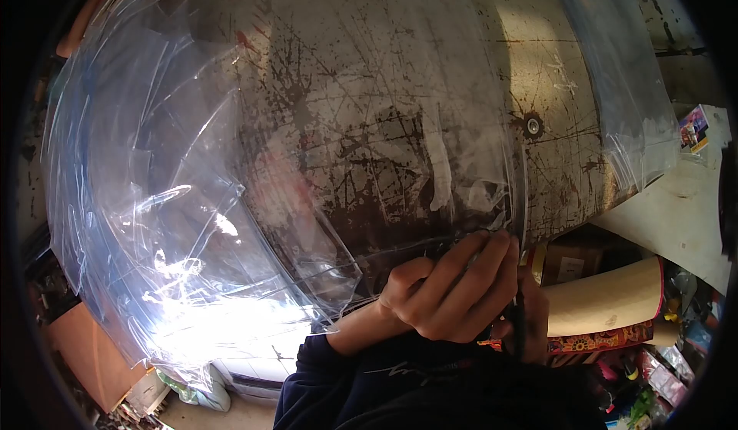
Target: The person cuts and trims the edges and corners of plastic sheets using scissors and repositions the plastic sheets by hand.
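My left hand (453,288) is at the front edge of the worktop, its fingers curled and closed on the edge of a clear plastic sheet (438,153). The sheet lies over the worn, scratched tabletop, and its long right edge runs down to my fingertips. My right hand (532,315) is close beside the left, lower and in shadow, with its fingers bent. A narrow dark thing shows along it, too dim to identify. The left hand partly hides the right one.
More clear plastic (177,222) is heaped on the left, with strong glare. Another clear strip (623,84) lies at the right. A bolt head (532,126) sits in the tabletop (550,61). Right of me are a beige roll (600,299), a white surface (669,207) and colourful packets (665,380).
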`<state>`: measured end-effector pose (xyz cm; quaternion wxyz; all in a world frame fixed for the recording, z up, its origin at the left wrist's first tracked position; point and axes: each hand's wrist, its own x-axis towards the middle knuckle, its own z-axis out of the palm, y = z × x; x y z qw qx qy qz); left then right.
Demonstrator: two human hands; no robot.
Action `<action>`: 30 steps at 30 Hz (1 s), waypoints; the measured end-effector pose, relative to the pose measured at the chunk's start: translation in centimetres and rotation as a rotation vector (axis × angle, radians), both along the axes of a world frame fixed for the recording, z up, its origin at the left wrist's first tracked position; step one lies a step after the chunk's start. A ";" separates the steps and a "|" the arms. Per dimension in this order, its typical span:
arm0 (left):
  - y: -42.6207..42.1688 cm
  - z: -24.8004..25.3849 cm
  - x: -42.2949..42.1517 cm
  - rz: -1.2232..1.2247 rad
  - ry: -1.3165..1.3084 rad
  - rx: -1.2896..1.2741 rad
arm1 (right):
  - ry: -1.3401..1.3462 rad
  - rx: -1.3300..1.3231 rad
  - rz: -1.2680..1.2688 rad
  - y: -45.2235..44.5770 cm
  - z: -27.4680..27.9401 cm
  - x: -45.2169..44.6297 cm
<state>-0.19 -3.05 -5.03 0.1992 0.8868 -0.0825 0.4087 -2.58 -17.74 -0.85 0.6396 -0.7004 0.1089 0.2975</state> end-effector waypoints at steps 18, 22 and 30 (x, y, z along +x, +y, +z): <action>0.0 0.0 -0.1 -0.008 0.013 -0.007 | -0.048 0.027 -0.117 1.4 -0.3 0.4; 0.0 0.0 -0.2 -0.013 0.021 -0.027 | -0.080 -0.001 -0.124 1.1 -0.4 0.4; 0.0 0.1 -0.3 -0.027 0.040 -0.029 | -0.139 -0.086 -0.076 0.5 -1.6 -0.7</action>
